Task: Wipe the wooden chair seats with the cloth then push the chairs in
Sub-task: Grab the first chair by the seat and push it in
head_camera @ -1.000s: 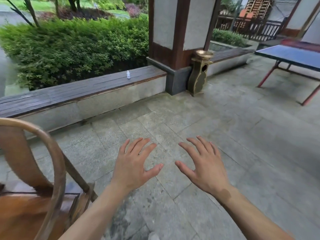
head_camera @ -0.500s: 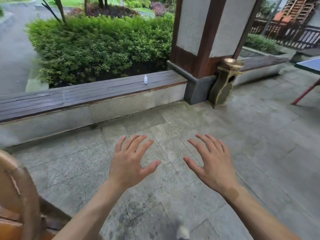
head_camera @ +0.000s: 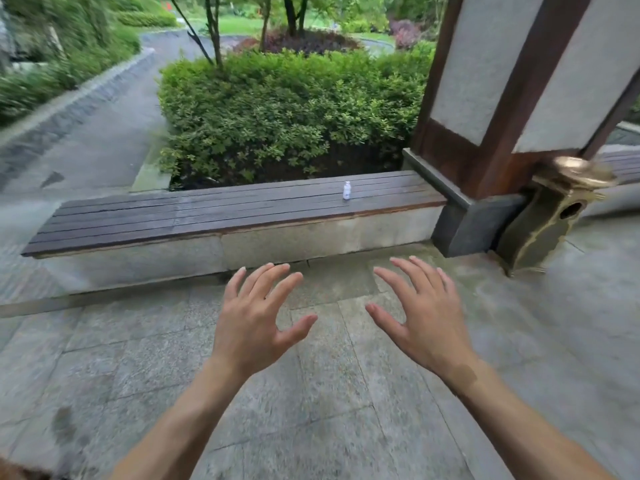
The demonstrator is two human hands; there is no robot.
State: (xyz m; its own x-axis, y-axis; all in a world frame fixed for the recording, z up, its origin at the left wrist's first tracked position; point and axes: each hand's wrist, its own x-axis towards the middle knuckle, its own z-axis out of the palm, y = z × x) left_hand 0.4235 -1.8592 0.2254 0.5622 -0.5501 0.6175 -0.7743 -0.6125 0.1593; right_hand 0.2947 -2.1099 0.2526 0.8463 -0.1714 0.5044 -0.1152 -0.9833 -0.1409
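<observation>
- left hand [head_camera: 254, 318] and right hand [head_camera: 424, 317] both held out over the stone floor [head_camera: 346, 410], fingers spread, holding nothing
- brown blur at bottom-left corner, can't tell if chair
- small white bottle [head_camera: 346, 190] upright on wooden bench [head_camera: 207, 216], toward its right end

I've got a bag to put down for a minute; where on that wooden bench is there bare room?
The wooden bench is bare slats from its left end up to the small white bottle. Right of the bottle only a short stretch remains before the pillar base, with the brass ash bin beside it. Both hands hover open over the paving.
</observation>
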